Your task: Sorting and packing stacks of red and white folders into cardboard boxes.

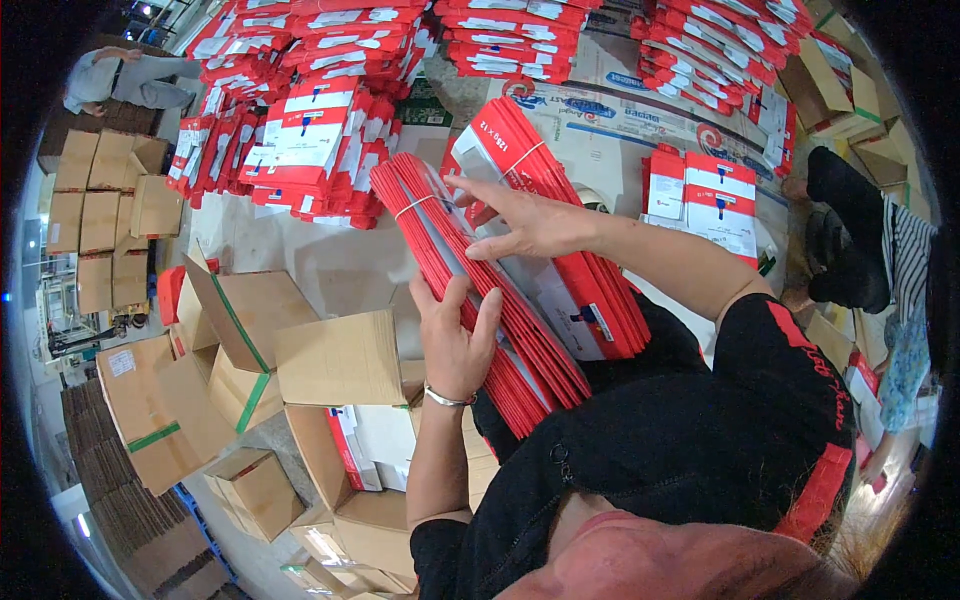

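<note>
A thick bundle of flat, folded red-and-white cartons (500,330) leans on my lap, its folded edges facing up and a thin band round its far end. My left hand (455,335) grips its side, thumb and fingers pressed against the edges. Fingers outstretched, my right hand (530,220) reaches over the far part of this bundle near the band, the thumb touching the edges or close to them. Beside it on the right, under my right forearm, leans a second banded bundle of red cartons (615,305).
Tall stacks of red-and-white flat cartons (310,130) stand ahead. Small piles (705,200) lie to the right. An open brown box (330,440) holding cartons stands at my left, near other open boxes (160,400). Another person's dark-socked foot (850,230) is at the right.
</note>
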`<state>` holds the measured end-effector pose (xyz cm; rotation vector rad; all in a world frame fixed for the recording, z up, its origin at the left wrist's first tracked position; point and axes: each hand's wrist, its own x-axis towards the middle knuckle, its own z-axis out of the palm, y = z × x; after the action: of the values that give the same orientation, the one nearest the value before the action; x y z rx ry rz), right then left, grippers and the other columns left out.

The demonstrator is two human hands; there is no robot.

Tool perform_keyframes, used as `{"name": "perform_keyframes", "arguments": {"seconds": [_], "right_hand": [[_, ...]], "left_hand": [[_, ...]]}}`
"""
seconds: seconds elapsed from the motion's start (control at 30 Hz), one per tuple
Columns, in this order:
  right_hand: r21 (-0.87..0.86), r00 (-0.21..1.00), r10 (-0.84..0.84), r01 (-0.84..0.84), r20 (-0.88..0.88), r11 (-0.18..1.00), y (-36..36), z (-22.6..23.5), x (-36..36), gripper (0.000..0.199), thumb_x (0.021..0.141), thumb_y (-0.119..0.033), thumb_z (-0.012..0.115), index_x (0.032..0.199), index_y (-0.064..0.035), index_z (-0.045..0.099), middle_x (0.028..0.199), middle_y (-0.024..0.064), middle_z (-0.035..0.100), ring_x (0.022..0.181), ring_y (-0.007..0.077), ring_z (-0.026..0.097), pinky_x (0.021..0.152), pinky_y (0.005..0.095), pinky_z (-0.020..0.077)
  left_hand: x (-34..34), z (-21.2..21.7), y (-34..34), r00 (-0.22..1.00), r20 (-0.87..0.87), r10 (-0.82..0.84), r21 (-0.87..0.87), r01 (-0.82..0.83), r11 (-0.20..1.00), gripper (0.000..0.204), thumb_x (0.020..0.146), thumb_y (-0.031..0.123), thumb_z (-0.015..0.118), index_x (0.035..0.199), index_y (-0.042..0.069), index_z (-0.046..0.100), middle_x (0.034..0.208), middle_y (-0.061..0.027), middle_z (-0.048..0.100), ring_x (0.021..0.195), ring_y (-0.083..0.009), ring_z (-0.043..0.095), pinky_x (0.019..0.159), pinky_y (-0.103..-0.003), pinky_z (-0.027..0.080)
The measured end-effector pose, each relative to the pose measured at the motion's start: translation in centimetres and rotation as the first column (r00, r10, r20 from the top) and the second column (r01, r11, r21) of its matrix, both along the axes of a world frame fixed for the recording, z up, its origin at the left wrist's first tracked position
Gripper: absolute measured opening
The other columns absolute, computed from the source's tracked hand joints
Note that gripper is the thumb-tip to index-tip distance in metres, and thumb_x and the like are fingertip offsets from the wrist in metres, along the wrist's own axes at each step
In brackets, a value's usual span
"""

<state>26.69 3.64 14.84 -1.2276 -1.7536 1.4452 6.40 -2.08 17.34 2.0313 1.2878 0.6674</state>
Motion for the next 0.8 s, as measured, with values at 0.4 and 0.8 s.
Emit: {"name": "perform_keyframes", "arguments": {"seconds": [0.4, 0.8], "right_hand": [[-0.108, 0.996, 0.036, -0.045, -0.088, 0.993, 0.3, 0.0, 0.8, 0.107, 0.075, -0.05, 0.075, 0.152, -0.0124, 0.011, 0.142, 0.023, 0.037, 0.129, 0.0335, 0.045, 0.108, 0.0487, 0.0353], [-0.051, 1.0, 0.001, -0.001, -0.005, 0.999, -0.3, -0.1, 0.7, 0.102, 0.076, -0.045, 0.074, 0.152, -0.0125, 0.014, 0.14, 0.0208, 0.041, 0.124, 0.0321, 0.049, 0.104, 0.046, 0.0406]], "left_hand": [[-1.2, -0.7, 0.5, 0.999, 0.028, -0.017, -0.043, 0.018, 0.999, 0.025, 0.083, 0.02, 0.068, 0.09, 0.002, 0.053, 0.104, -0.0164, 0.043, 0.098, -0.0315, 0.048, 0.086, -0.038, 0.041], [-0.9, -0.7, 0.4, 0.999, 0.039, 0.0, 0.012, 0.0, 1.0, 0.026, 0.077, 0.014, 0.071, 0.096, 0.006, 0.055, 0.114, -0.0196, 0.044, 0.105, -0.0368, 0.05, 0.093, -0.041, 0.042]]}}
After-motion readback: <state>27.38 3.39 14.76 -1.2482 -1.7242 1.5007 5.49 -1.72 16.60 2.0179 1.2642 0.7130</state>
